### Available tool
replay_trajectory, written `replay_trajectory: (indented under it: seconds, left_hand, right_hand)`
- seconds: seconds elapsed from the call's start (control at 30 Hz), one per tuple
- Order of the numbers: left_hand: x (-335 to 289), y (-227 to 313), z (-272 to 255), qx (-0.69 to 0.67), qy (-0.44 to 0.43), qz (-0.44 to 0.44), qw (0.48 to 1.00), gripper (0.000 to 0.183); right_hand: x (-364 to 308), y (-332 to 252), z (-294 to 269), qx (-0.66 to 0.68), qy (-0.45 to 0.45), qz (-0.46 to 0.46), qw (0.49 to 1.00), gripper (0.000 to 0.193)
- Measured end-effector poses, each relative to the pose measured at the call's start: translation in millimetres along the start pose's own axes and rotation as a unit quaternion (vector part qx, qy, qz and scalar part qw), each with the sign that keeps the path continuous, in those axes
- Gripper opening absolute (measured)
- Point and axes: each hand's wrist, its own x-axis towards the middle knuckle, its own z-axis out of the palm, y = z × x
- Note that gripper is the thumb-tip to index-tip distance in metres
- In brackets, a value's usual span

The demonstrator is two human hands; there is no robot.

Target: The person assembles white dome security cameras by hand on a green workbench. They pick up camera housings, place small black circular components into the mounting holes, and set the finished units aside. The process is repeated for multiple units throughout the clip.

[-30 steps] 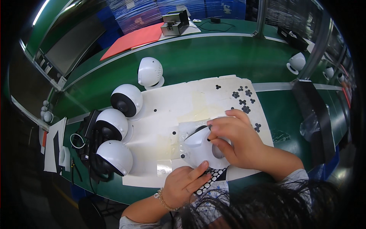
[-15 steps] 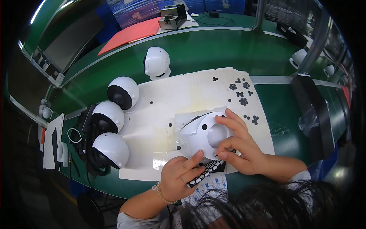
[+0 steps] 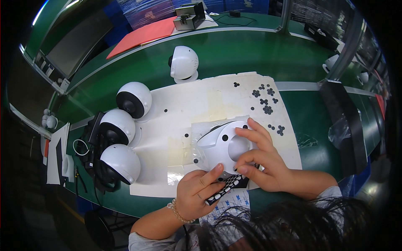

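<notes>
A white rounded plastic housing (image 3: 215,144) lies on a clear plastic bag in front of me, with a round recess and several black round pads on it. My left hand (image 3: 197,188) grips a black sheet (image 3: 226,188) with rows of whitish round holes, and its fingers rest against the housing's near edge. My right hand (image 3: 264,161) reaches over the housing from the right. Its thumb and index finger pinch at a small black round pad (image 3: 235,169) on the near rim, partly hidden by the fingertips. The other fingers rest near the recess.
Three white ball-shaped cameras (image 3: 121,164) with black fronts stand at the left beside black cables (image 3: 104,180). Another white camera (image 3: 185,62) stands on the green belt behind. Loose black pads (image 3: 267,109) lie on the cream board (image 3: 155,146). A long black box (image 3: 343,125) is at right.
The white camera on the green belt behind has shifted to the right. My right thumb and index finger have moved slightly left along the housing's rim. My left hand looks almost unchanged.
</notes>
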Motion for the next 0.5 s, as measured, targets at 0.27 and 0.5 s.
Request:
replay_trajectory:
  seconds: [0.27, 0.5]
  left_hand:
    - [2, 2, 0, 0.023, 0.007, -0.004, 1.000, 0.032]
    - [5, 5, -2, 0.027, 0.006, -0.015, 0.999, 0.027]
  right_hand:
    - [-2, 3, -1, -0.067, -0.011, -0.038, 0.997, 0.010]
    - [-18, 8, -2, -0.355, 0.086, -0.207, 0.908, 0.021]
